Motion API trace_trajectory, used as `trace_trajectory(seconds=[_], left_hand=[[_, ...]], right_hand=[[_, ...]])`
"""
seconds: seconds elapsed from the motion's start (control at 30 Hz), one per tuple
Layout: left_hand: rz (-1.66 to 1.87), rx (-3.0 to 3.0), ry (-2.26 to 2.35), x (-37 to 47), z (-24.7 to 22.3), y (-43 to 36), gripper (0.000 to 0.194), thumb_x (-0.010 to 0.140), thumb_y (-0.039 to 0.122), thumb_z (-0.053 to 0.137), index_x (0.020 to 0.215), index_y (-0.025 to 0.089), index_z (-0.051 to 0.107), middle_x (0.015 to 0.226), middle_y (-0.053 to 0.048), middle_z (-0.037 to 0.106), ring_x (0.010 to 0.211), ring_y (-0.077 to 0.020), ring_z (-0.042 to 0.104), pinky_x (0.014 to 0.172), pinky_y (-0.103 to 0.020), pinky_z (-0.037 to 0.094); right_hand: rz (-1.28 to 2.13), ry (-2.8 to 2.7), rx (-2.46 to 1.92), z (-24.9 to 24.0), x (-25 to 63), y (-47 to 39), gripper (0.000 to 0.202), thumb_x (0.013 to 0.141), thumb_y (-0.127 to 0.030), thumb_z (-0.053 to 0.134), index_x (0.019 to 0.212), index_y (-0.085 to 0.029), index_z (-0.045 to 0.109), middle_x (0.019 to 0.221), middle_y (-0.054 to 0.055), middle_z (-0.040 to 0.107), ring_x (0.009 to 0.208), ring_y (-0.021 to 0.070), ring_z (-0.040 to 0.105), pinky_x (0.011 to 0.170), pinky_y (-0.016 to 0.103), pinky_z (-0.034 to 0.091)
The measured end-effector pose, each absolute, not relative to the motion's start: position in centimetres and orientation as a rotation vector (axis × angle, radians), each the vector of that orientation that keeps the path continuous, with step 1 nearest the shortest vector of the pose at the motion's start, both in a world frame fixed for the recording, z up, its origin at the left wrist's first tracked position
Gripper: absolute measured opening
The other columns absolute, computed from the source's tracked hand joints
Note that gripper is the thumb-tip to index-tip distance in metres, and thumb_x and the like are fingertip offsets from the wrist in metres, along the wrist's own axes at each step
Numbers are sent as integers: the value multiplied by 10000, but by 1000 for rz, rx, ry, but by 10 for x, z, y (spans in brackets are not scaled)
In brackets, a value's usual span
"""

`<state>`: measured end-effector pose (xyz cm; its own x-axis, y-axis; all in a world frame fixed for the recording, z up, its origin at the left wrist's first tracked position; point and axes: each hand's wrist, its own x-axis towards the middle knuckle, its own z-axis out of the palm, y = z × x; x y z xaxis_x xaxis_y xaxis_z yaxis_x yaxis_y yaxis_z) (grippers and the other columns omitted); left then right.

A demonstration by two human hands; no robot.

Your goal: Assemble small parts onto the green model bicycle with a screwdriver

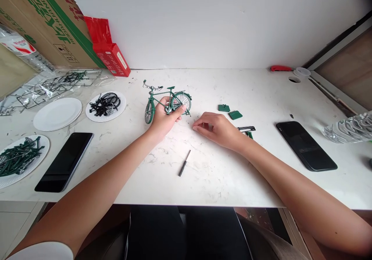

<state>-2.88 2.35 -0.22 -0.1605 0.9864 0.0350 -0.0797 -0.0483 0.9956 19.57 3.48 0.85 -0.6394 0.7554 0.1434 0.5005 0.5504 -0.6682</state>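
A small green model bicycle [161,94] stands tilted over the white table, with its front wheel to the left. My left hand [166,116] is closed around its lower frame and rear wheel. To the right of the bicycle, my right hand [213,127] hovers low by the table, thumb and fingertips pinched together; anything between them is too small to make out. Two flat green pieces, one [223,107] behind the other [235,115], lie beyond my right hand. Black and green parts [247,128] are partly hidden behind my right wrist. A small screwdriver [185,163] lies nearer the front edge.
Paper plates at left hold black parts [105,104] and green parts [21,155]; another plate [57,114] is bare. Phones lie left [64,162] and right [306,145]. A red box [112,58], plastic bottle [348,127] and red tool [280,68] are farther out.
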Motion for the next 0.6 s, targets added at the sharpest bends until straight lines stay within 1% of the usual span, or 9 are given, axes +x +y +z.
trace_trajectory(seconds=[0.2, 0.43, 0.53, 0.6], left_hand=[[1379, 1099, 1249, -29, -4, 23, 411, 797, 353, 893, 997, 221, 559, 853, 22, 690, 619, -76, 581, 633, -243, 507], [1372, 1106, 1240, -27, -5, 22, 445, 773, 379, 912, 979, 215, 554, 888, 25, 676, 626, -69, 597, 619, -228, 500], [1378, 1119, 1250, -26, -4, 21, 445, 769, 386, 915, 980, 209, 566, 910, 20, 680, 632, -66, 597, 617, -222, 501], [1372, 1123, 1255, -26, -4, 20, 443, 772, 404, 913, 971, 208, 569, 884, 19, 680, 637, -72, 597, 623, -222, 507]], right_hand=[[835, -2452, -937, 4, 197, 35, 221, 1033, -325, 639, 1027, -201, 822, 1003, 76, 725, 730, 137, 585, 710, 343, 449], [557, -2614, -957, 7, 191, 19, 206, 1072, -275, 531, 1018, -189, 711, 1020, 85, 673, 769, 165, 570, 652, 333, 408], [678, -2592, -893, 9, 189, 11, 150, 1080, -273, 539, 1047, -183, 655, 1067, 88, 668, 796, 161, 580, 681, 325, 447], [782, -2548, -842, 10, 189, 8, 138, 1091, -285, 541, 1054, -188, 631, 1074, 85, 667, 829, 164, 592, 720, 328, 473]])
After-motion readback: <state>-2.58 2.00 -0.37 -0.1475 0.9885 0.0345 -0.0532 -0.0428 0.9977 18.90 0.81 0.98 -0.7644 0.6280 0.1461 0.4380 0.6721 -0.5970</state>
